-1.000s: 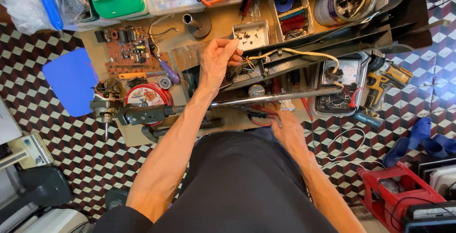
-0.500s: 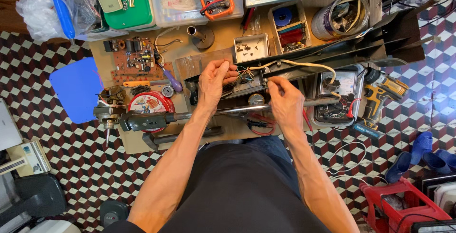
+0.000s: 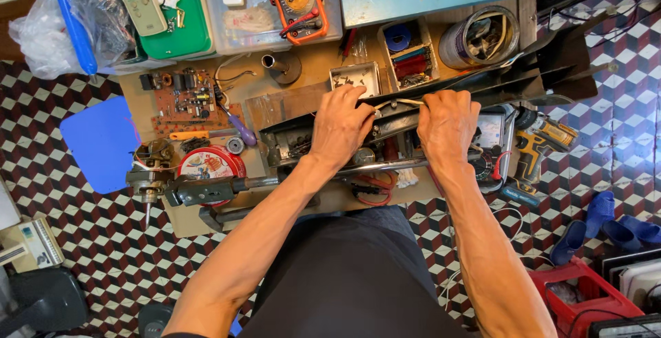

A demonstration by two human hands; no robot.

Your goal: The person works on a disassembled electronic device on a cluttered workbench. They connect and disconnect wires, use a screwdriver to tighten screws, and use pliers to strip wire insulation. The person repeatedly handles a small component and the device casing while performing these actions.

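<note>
Here, both hands down on a long dark metal housing (image 3: 385, 114) laid across the cluttered wooden workbench (image 3: 310, 90), open side up, likely so its insides stay reachable. Left hand (image 3: 342, 128) curled over the near edge, fingers closed on a pale wire (image 3: 399, 102). Right hand (image 3: 447, 126) gripping the same wire just beside it, knuckles up, wrist bent. Small parts tray (image 3: 354, 76) just behind; cordless drill (image 3: 540, 142) near the right.
</note>
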